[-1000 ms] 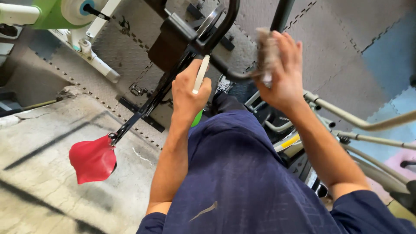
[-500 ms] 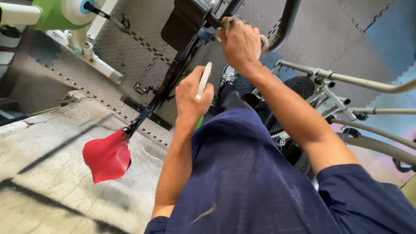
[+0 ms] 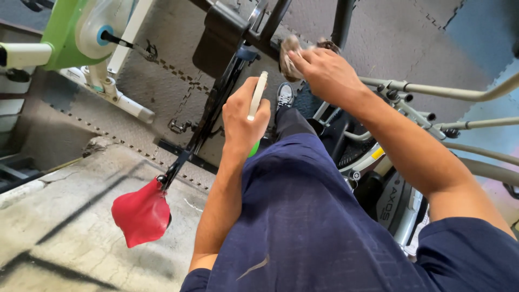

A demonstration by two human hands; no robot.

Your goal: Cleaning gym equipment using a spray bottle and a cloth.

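right hand (image 3: 324, 73) | cloth (image 3: 291, 54) bunched, partly hidden | left hand (image 3: 244, 116) | bottle (image 3: 257, 97), perhaps

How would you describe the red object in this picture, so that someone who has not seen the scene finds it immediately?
Start at the black exercise machine frame that runs down the middle of the view, left of the person's left hand. Follow its slanting black bar down to the lower end, above the pale concrete floor. There sits a red saddle-shaped cover, the only bright red thing in the picture.
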